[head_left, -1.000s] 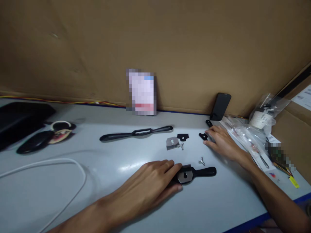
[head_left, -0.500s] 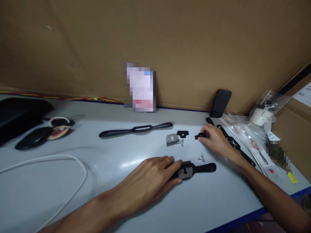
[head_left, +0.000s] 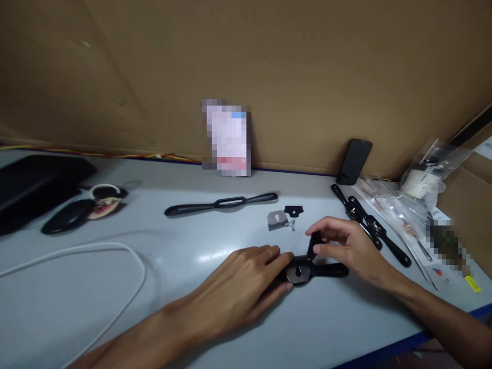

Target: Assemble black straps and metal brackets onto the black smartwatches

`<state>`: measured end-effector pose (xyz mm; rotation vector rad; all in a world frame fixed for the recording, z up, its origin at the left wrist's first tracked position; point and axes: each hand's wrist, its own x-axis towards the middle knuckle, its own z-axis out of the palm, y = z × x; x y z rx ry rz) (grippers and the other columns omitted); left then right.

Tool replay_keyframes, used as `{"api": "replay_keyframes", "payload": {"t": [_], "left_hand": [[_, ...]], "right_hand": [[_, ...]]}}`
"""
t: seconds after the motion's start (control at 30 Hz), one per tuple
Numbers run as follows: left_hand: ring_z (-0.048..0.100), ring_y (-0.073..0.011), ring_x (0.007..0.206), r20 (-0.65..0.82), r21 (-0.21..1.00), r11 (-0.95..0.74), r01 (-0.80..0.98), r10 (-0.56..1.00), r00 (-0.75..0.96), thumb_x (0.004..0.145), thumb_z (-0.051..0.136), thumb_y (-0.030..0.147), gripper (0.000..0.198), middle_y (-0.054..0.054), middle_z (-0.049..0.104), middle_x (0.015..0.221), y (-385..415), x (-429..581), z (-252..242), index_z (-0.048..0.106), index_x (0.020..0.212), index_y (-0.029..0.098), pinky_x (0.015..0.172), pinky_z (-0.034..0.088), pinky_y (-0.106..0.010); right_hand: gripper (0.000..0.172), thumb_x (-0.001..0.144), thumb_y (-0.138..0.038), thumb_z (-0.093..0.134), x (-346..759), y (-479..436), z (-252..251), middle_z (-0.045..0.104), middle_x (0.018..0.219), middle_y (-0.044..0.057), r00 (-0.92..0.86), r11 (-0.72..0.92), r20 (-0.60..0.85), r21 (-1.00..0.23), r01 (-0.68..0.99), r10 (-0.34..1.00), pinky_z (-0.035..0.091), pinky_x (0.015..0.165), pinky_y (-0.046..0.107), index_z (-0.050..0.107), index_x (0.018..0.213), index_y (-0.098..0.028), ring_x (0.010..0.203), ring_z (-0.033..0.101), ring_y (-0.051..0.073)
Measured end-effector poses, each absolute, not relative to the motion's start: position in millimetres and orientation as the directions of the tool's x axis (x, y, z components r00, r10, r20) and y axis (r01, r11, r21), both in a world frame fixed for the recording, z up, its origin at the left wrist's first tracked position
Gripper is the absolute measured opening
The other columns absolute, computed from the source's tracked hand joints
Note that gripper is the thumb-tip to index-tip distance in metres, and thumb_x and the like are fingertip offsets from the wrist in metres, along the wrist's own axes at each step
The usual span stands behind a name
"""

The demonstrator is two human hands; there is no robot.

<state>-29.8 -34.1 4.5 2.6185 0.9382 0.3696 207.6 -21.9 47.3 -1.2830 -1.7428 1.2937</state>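
A black spokeshave (head_left: 319,270) with a silver blade in its middle lies on the pale table (head_left: 184,287). My left hand (head_left: 246,279) rests flat over its left handle, pressing it down, fingers together. My right hand (head_left: 348,248) pinches a small black cap piece (head_left: 314,241) just above the blade. A second black spokeshave body (head_left: 221,204) lies further back. Between them sit a loose silver blade (head_left: 277,220), a wing nut (head_left: 291,224) and another black cap piece (head_left: 294,210).
Two more black spokeshaves (head_left: 369,225) lie at the right beside plastic bags (head_left: 418,184). A black phone (head_left: 354,161) leans on the cardboard wall. A white cable (head_left: 96,251) loops at the left, near a black mouse (head_left: 65,219) and a dark case (head_left: 34,184).
My right hand picked up the small black cap piece from the back right and carried it down and left to the spokeshave under my left hand. The left hand stayed put.
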Motion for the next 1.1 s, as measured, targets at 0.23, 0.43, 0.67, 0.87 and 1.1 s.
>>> {"api": "replay_keyframes", "payload": {"t": [0.23, 0.43, 0.67, 0.87, 1.1], "left_hand": [[0.065, -0.024, 0.075, 0.141, 0.374, -0.737, 0.563, 0.645, 0.751, 0.097, 0.061, 0.035, 0.021, -0.004, 0.068, 0.091, -33, -32, 0, 0.061, 0.112, 0.021, 0.064, 0.046, -0.034], [0.063, -0.022, 0.071, 0.165, 0.369, -0.758, 0.538, 0.623, 0.765, 0.098, 0.057, 0.029, 0.014, -0.003, 0.067, 0.087, -34, -34, -3, 0.061, 0.109, 0.022, 0.061, 0.043, -0.032], [0.063, -0.0219, 0.07, 0.205, 0.349, -0.775, 0.527, 0.612, 0.764, 0.098, 0.057, 0.03, 0.012, -0.003, 0.067, 0.087, -35, -34, -4, 0.059, 0.104, 0.021, 0.06, 0.045, -0.033], [0.068, -0.0239, 0.074, 0.238, 0.333, -0.778, 0.533, 0.616, 0.751, 0.098, 0.059, 0.052, 0.033, -0.004, 0.07, 0.091, -33, -34, -5, 0.06, 0.109, 0.02, 0.064, 0.049, -0.034], [0.068, -0.024, 0.075, 0.2, 0.309, -0.777, 0.548, 0.617, 0.762, 0.1, 0.055, 0.037, 0.024, -0.005, 0.071, 0.093, -35, -33, -5, 0.059, 0.118, 0.021, 0.064, 0.05, -0.035]], "right_hand": [[0.008, 0.075, -0.015, 0.069, 203, -28, 41, 0.062, 0.071, -0.003, -0.336, 0.085, -0.058, -0.914, 0.396, 0.94, 0.043, 0.064, 0.027, 0.062, 0.073, -0.02, 0.067, 0.054, 0.013], [0.015, 0.075, -0.006, 0.071, 199, -33, 35, 0.068, 0.078, -0.003, -0.365, 0.06, -0.073, -0.938, 0.341, 0.928, 0.047, 0.071, 0.026, 0.067, 0.079, -0.02, 0.073, 0.06, 0.013], [0.017, 0.082, -0.002, 0.069, 191, -47, 26, 0.067, 0.081, -0.002, -0.424, 0.239, 0.028, -0.859, 0.453, 0.905, 0.047, 0.068, 0.025, 0.068, 0.084, -0.019, 0.07, 0.058, 0.012], [0.017, 0.092, -0.004, 0.06, 192, -51, 15, 0.067, 0.09, 0.004, -0.538, 0.555, 0.268, -0.674, 0.487, 0.799, 0.05, 0.081, 0.031, 0.069, 0.093, -0.018, 0.087, 0.061, 0.018], [0.017, 0.098, -0.011, 0.053, 207, -30, 26, 0.067, 0.092, 0.007, -0.527, 0.665, 0.408, -0.51, 0.547, 0.746, 0.052, 0.081, 0.035, 0.07, 0.096, -0.017, 0.089, 0.061, 0.02]]}}
